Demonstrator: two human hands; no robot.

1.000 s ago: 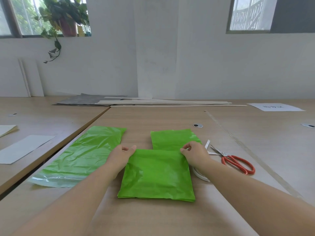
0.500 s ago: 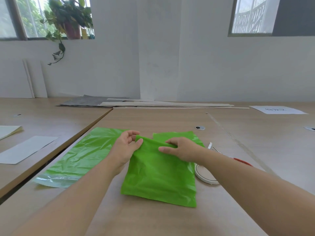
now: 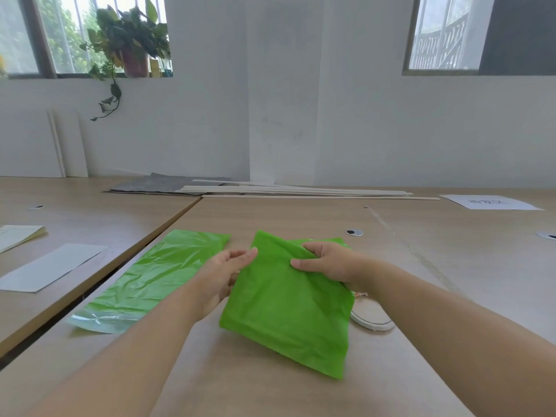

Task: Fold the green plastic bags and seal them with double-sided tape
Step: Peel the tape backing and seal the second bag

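A folded green bag (image 3: 288,308) is lifted off the table and tilted, its near corner low at the right. My right hand (image 3: 329,260) pinches its upper edge, thumb on the front and fingers curled behind. My left hand (image 3: 222,275) lies against the bag's left edge with fairly straight fingers, some of them slipping behind the plastic. An unfolded green bag (image 3: 156,275) lies flat to the left. A sliver of another folded green bag (image 3: 343,241) shows behind my right hand. A white tape roll (image 3: 371,317) sits under my right wrist.
The wooden table (image 3: 301,218) meets a second table at the left, which carries a grey sheet (image 3: 51,266) and papers (image 3: 18,236). Long wooden strips (image 3: 301,191) and a dark board lie by the far wall. A white paper (image 3: 490,202) lies far right.
The folded bag, flat on the table a second ago, has been raised and tilted. My right hand shifted left along its top edge. The scissors have gone out of sight behind my right arm.
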